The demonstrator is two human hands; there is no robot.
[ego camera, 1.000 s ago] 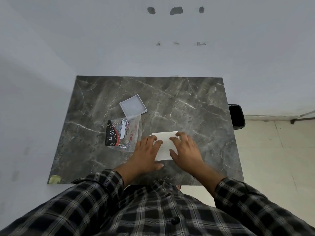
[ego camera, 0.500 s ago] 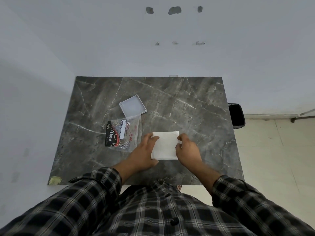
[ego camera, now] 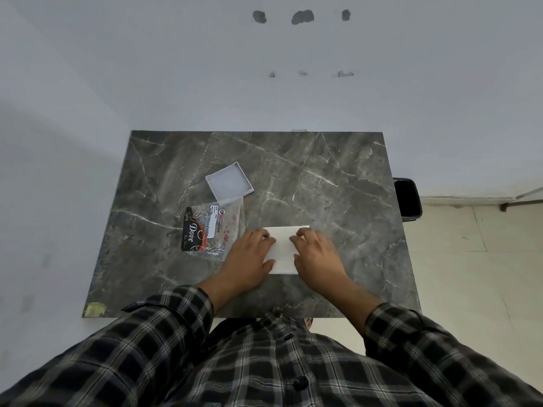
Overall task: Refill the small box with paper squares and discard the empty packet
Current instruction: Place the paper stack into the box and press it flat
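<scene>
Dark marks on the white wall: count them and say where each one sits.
3 dark marks, in a row high on the white wall: left, middle and largest, right and smallest. Fainter scuffs lie below.

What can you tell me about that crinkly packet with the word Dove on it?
The packet is clear, crinkled plastic with a black and red end printed "Dove" and a white label. It looks flat and empty. It lies on the dark marble table, its far edge meeting the small white box. The left hand is just beside it, seemingly not touching.
</scene>
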